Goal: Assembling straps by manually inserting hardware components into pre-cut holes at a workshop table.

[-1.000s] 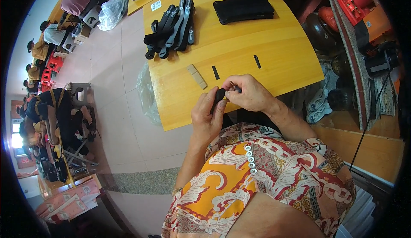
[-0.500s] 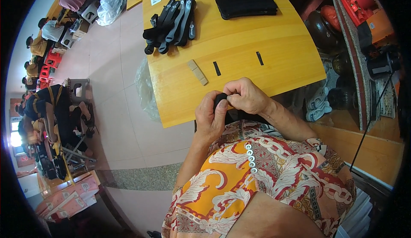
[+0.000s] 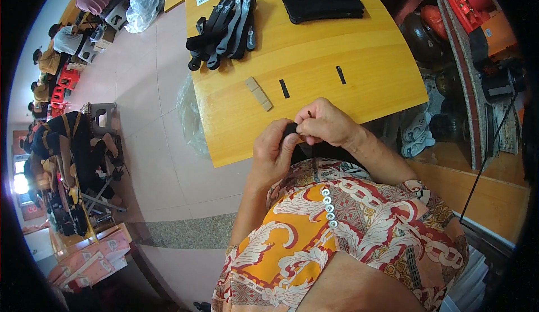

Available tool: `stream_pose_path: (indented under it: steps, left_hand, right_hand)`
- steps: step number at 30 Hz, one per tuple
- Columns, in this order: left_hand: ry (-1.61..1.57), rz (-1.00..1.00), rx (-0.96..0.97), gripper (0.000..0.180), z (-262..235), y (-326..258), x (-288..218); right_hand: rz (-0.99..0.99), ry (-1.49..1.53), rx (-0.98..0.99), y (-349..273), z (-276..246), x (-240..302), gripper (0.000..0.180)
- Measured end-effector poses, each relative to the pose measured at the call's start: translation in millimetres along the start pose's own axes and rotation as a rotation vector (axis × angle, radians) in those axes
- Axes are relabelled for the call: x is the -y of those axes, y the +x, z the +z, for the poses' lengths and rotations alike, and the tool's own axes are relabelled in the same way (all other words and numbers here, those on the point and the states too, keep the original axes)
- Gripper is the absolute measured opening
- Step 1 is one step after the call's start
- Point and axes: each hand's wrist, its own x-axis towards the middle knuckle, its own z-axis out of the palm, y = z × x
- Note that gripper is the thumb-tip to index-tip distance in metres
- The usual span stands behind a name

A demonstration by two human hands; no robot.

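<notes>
At the table's near edge, my left hand (image 3: 270, 152) is closed round a small black piece (image 3: 289, 129), perhaps a folded strap, gripped between thumb and fingers. My right hand (image 3: 331, 125) touches it from the right, its thumb and fingers pinched together. A thin dark tip (image 3: 309, 114) pokes out above the right fingers; the rest of it is hidden. Beyond the hands lie a tan flat block (image 3: 259, 93) and two short black strips, one nearer (image 3: 284, 89) and one to the right (image 3: 340, 75).
On the yellow wooden table (image 3: 314, 48) are a bundle of black and grey straps (image 3: 229, 28) and a flat stack of black fabric (image 3: 323, 5). A clear plastic bag (image 3: 191, 118) hangs by its left edge. Several people sit at far left; shelving (image 3: 465, 70) stands right.
My right hand has shifted slightly up and to the right, its fingers turned, and a thin dark tip now shows above them. The left hand keeps hold of the black piece.
</notes>
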Motion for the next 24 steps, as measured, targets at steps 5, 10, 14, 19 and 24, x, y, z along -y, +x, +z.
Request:
stream_pose_path:
  steps: [5,10,14,19,24]
  left_hand:
    - [0.14,0.086,0.077,0.023,1,-2,-1]
    - [0.045,0.023,0.017,0.014,8,-7,5]
    - [-0.013,-0.132,-0.126,0.011,15,-13,12]
    - [-0.004,-0.218,-0.228,0.016,18,-9,10]
    - [-0.093,-0.3,-0.266,0.022,12,-5,5]
  right_hand:
    - [0.068,-0.038,0.028,-5,-4,-1,0.015]
    - [-0.006,0.27,-0.002,0,6,-28,0.014]
    - [-0.027,0.315,-0.083,4,16,-35,0.014]
    - [-0.13,0.19,-0.141,6,23,-35,0.017]
    - [-0.199,-0.039,-0.235,8,31,-25,0.018]
